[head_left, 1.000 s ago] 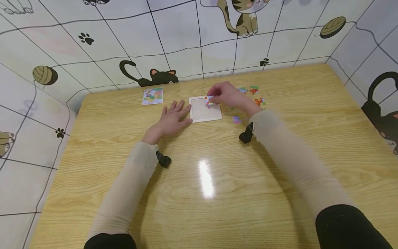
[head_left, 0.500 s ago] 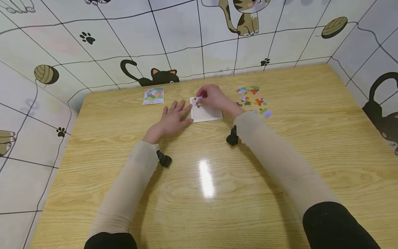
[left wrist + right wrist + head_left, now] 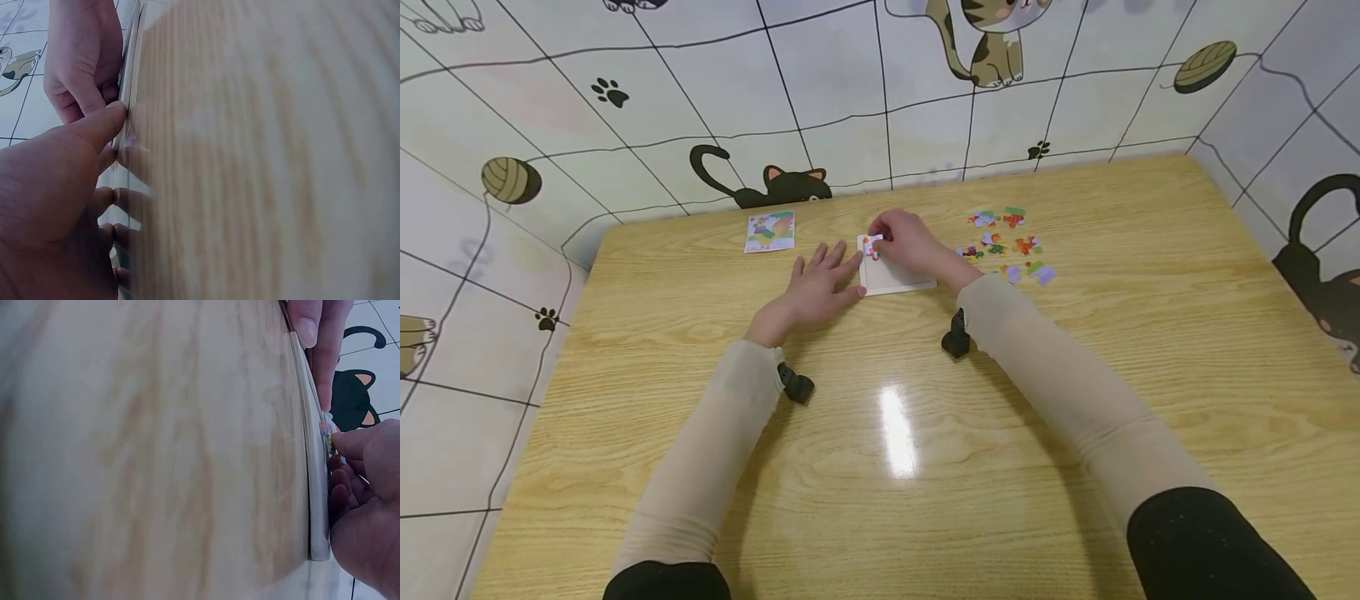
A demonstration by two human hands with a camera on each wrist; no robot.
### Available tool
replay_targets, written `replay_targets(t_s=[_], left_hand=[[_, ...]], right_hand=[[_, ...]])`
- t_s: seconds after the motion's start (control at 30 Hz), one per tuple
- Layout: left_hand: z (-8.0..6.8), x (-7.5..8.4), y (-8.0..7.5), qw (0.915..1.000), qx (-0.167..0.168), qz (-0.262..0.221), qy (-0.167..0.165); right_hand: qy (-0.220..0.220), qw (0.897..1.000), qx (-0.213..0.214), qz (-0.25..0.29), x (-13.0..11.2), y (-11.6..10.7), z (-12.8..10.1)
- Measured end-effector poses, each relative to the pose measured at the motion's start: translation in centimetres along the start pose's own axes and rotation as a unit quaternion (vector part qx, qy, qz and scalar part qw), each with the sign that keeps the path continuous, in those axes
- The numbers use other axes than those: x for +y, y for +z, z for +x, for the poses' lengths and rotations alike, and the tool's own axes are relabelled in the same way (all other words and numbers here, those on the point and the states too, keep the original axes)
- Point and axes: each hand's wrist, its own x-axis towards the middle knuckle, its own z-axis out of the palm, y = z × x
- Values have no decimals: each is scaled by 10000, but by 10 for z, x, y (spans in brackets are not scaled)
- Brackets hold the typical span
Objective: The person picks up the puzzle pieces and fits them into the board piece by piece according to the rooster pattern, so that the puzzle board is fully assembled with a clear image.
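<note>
Pinching a colourful puzzle piece between thumb and fingertips, the right hand held it at the 10 o'clock corner of the white puzzle tray, with the piece down against the tray's surface there as far as the head view showed. The tray lay flat on the wooden table, toward 12 o'clock from the person. The left hand lay flat on the table at the tray's 9 o'clock side, fingers straight and spread, gripping nothing; in the left wrist view its thumb pressed against the tray's edge. In the right wrist view the tray's rim showed edge-on, with the right hand's fingers curled over the piece on it.

Loose puzzle pieces lay scattered on the table at 3 o'clock of the tray, near but apart from it. A small picture card lay at about 10 o'clock of the tray, well clear of the left hand.
</note>
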Motion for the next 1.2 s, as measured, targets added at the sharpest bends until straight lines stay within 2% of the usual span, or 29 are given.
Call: replay_targets(t_s=[0.77, 1.2], left_hand=[[0, 0, 0, 10000, 15, 13, 29], [1, 0, 1, 10000, 1, 41, 17]], right_hand=[[-134, 9997, 209, -2, 6, 7, 3], [-70, 9994, 338, -61, 7, 8, 3]])
